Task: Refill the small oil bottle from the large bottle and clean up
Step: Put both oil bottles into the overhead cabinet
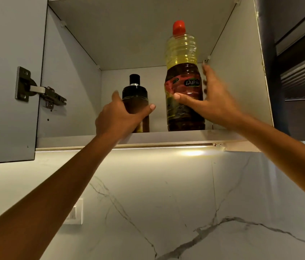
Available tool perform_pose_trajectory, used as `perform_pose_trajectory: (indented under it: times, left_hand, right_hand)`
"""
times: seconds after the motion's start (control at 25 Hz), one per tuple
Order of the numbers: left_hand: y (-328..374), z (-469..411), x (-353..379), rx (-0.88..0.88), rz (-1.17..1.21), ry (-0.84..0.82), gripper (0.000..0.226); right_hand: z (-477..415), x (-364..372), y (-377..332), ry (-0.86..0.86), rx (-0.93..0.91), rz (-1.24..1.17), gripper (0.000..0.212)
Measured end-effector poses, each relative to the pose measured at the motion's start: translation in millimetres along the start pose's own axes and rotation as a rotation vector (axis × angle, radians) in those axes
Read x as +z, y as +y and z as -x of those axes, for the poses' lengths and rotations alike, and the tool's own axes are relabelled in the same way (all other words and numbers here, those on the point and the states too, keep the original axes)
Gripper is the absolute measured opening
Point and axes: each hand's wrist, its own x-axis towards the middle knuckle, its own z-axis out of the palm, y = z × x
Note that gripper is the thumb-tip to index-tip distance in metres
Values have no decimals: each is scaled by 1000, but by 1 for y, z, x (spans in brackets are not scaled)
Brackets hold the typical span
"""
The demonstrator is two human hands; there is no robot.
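Amber oil fills the small oil bottle, which has a dark body, a wide black collar and a narrow black top. It stands upright on the shelf of an open wall cabinet, left of the large bottle and apart from it.

The large bottle is clear ribbed plastic with a red cap and a dark red label. It stands upright on the same shelf, near the right cabinet wall. Yellow oil shows in the section above the label.

Hand states:
- Left hand: grips the small oil bottle around its body. The thumb lies on the right side and the fingers wrap round the left side.
- Right hand: holds the large bottle at label height. The thumb lies across the front of the label and the fingers reach round the right side. This hand is slightly blurred.

Both forearms reach upward from the lower edge of the view.

Surroundings:
- The grey cabinet door stands open at left on a metal hinge.
- A lit light strip runs under the shelf.
- A white marble-pattern wall with grey veins lies below, with a white wall switch plate at left.
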Motion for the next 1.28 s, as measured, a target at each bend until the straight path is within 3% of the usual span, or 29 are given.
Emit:
perform_pose_trajectory:
  times: [0.16,0.24,0.4,0.72,0.84,0.92,1.28]
  left_hand:
    - [-5,14,-3,270,-144,177,85]
    - [-11,20,-3,361,-181,202,76]
    - [-19,29,-4,437,-226,218,70]
    - [-22,30,-2,471,-255,232,67]
    - [-23,30,-1,478,-266,243,67]
    - [-24,29,0,488,-271,247,66]
    - [-26,32,-1,525,-288,253,65]
  right_hand:
    - [21,-32,-4,-69,-867,689,57]
    - [24,-43,-3,-210,-999,869,59]
    - [21,-55,-5,-418,-1036,1006,70]
    - [-7,-37,10,-605,-1090,1201,77]
    - [-26,-14,32,-867,-898,1527,72]
    - [-37,0,45,-981,-782,1599,72]
    - [-74,45,77,-1075,-745,1807,87]
